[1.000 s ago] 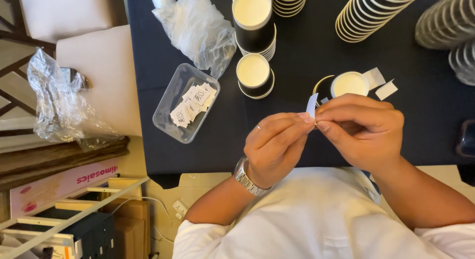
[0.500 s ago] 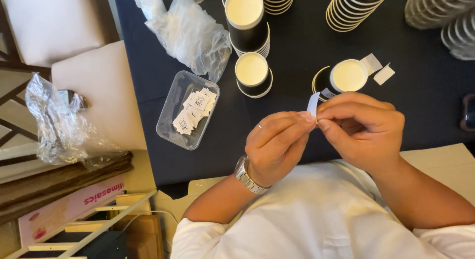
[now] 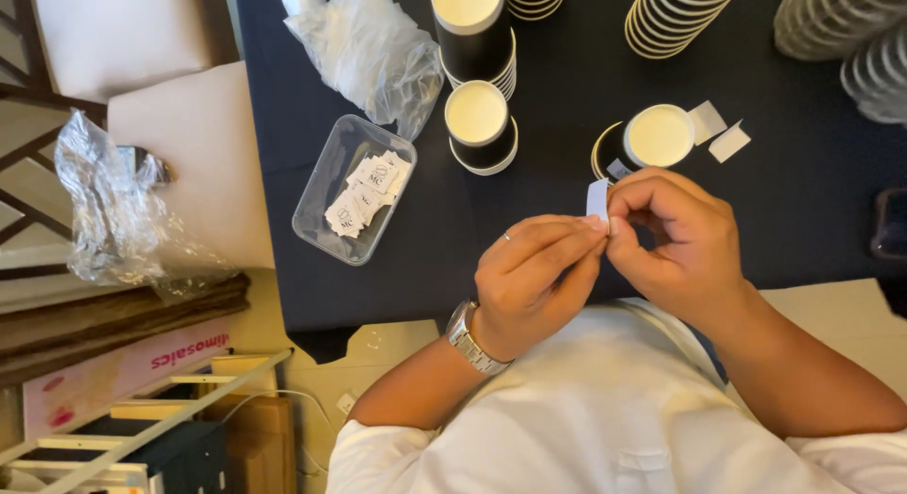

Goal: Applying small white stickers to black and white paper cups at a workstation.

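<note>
My left hand (image 3: 535,279) and my right hand (image 3: 673,237) meet above the near edge of a dark tablecloth (image 3: 567,163). Between their fingertips they pinch a small white sticker (image 3: 597,198), held upright. A metal watch (image 3: 470,339) sits on my left wrist. Just beyond my right hand stands a black paper cup (image 3: 654,137) with a cream inside. Two small white paper scraps (image 3: 718,133) lie beside it.
A clear plastic tray (image 3: 350,189) of small printed labels lies at the left. Two more black cups (image 3: 479,126) stand behind it, one on a stack (image 3: 472,26). Crumpled clear plastic (image 3: 364,42) and rows of stacked cups (image 3: 675,17) fill the far side.
Both hands stay together on the sticker, with only slight finger movement. The view has drifted a little.
</note>
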